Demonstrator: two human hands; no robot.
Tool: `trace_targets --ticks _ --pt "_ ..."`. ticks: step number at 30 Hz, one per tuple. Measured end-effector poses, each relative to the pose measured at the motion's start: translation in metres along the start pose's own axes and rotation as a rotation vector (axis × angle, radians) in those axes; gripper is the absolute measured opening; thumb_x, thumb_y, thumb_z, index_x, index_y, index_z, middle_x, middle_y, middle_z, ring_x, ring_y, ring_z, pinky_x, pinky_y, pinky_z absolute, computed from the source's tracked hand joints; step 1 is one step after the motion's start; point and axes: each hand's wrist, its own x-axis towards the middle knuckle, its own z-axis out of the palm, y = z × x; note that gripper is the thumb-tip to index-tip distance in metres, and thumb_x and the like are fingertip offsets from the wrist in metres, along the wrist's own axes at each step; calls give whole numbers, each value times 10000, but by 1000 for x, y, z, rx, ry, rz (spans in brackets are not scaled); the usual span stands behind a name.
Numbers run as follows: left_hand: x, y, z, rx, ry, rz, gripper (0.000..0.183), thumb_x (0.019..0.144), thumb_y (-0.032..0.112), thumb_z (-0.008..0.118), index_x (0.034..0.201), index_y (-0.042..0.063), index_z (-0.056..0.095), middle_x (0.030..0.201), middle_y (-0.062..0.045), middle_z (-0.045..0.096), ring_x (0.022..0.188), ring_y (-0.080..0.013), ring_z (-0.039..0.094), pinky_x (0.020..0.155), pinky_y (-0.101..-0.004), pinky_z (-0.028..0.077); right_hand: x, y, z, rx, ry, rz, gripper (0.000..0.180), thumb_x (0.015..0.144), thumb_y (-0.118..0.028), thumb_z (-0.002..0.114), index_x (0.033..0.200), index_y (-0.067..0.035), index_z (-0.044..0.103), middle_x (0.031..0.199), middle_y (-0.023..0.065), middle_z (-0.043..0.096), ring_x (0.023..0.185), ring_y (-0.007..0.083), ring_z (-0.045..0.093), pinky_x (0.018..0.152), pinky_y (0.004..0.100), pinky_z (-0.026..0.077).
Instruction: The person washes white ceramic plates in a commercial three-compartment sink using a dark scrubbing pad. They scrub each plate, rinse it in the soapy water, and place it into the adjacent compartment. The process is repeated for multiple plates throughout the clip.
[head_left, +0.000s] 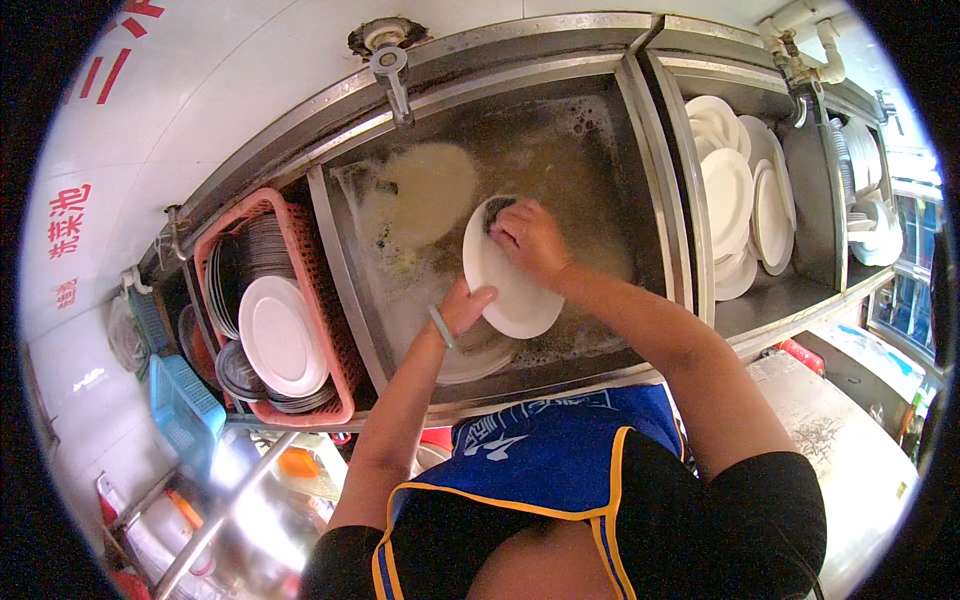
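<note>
A white oval plate (517, 300) is tilted over the murky water of a stainless steel sink (660, 187). My left hand (466, 306), with a pale bangle at the wrist, grips the plate's lower left rim, thumb on its face. Against the upper part of the plate my right hand (529, 236) presses a dark scouring pad (496, 210), its fingers bent around it. Another oval plate (435, 187) lies under the water at the upper left. Below my left hand, more plates (472, 360) are stacked, partly submerged.
A pink plastic basket (341, 375) of plates and a dark bowl (238, 371) stands left. White plates (727, 202) lie in the right-hand sink; more dishes (870, 225) are beyond it. A faucet (394, 82) overhangs the sink's back edge. A blue basket (184, 409) is far left.
</note>
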Motion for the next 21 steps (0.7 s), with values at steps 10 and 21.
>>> trace_targets --ticks 10,21 --pt "-5 -12 0 -84 -50 -67 258 893 141 608 1130 40 609 1012 -27 657 912 -145 605 809 -322 506 10 -22 -7 -205 98 179 60 695 -111 681 728 -88 637 816 71 633 813 310 570 722 421 458" --pt "-8 8 3 -151 -26 -81 330 901 167 561 1192 13 579 1085 -67 649 979 -159 601 855 -325 482 0 -13 0 -16 -58 79 80 730 -98 681 808 -89 695 922 77 646 881 318 562 797 417 455"
